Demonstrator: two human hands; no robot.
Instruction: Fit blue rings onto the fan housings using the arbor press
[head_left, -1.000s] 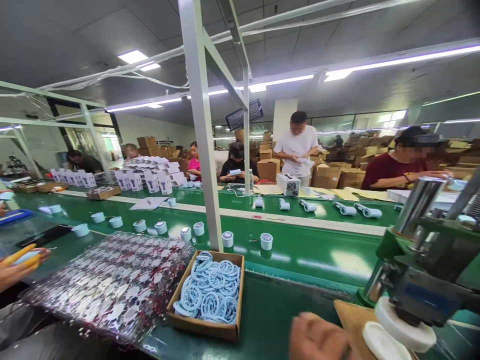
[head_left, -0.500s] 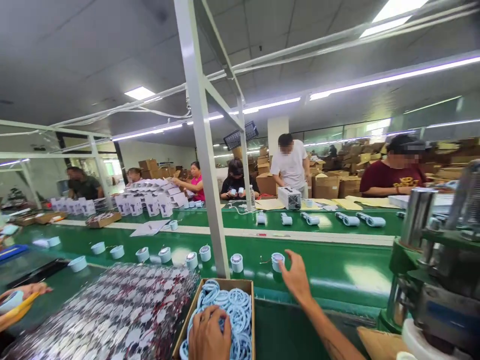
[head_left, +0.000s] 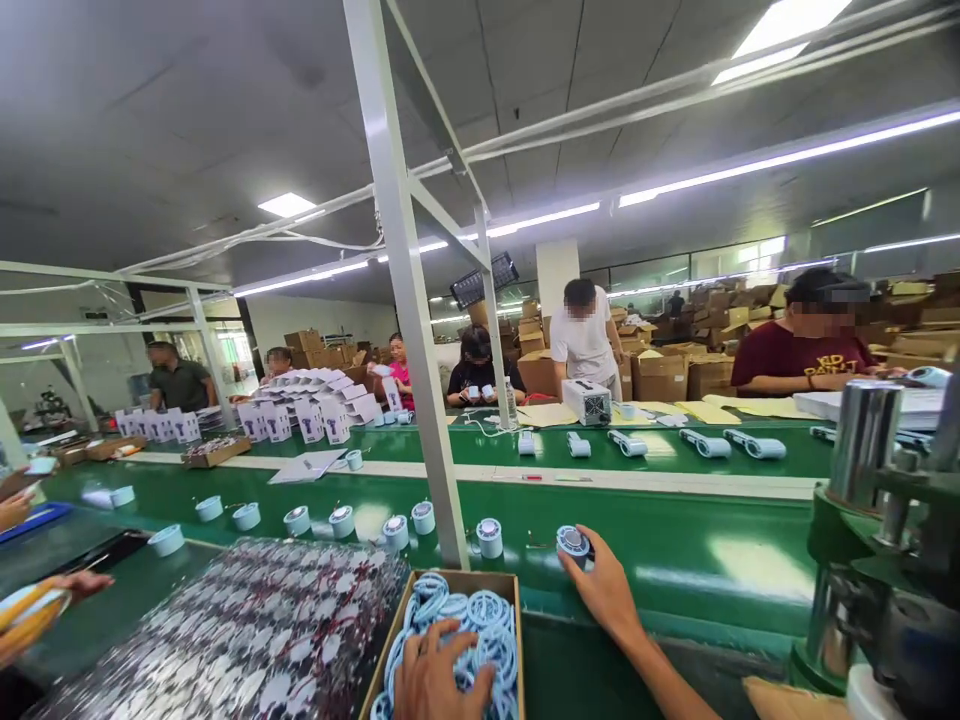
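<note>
My right hand (head_left: 611,592) is closed around a light blue round housing (head_left: 573,541) on the green conveyor belt (head_left: 690,520). The housing's top, with a silvery disc in the middle, faces up between thumb and fingers. Down in front, my left hand (head_left: 436,672) rests over a cardboard box (head_left: 516,640) of light blue plastic rings (head_left: 491,612). Its fingers are spread and bent over the rings, and none shows lifted. A similar housing (head_left: 490,538) stands on the belt left of my right hand, with several more in a row farther left.
A white metal post (head_left: 409,300) rises behind the box. On the left lies a plastic-covered layer of white discs with red wires (head_left: 255,620). A green-and-steel press (head_left: 847,560) stands close on the right. A co-worker's hand (head_left: 86,584) shows at far left; others work across the belt.
My right hand has closed on the light blue housing, which is now tilted slightly toward me. My left hand has spread its fingers over the rings. The view has shifted slightly.
</note>
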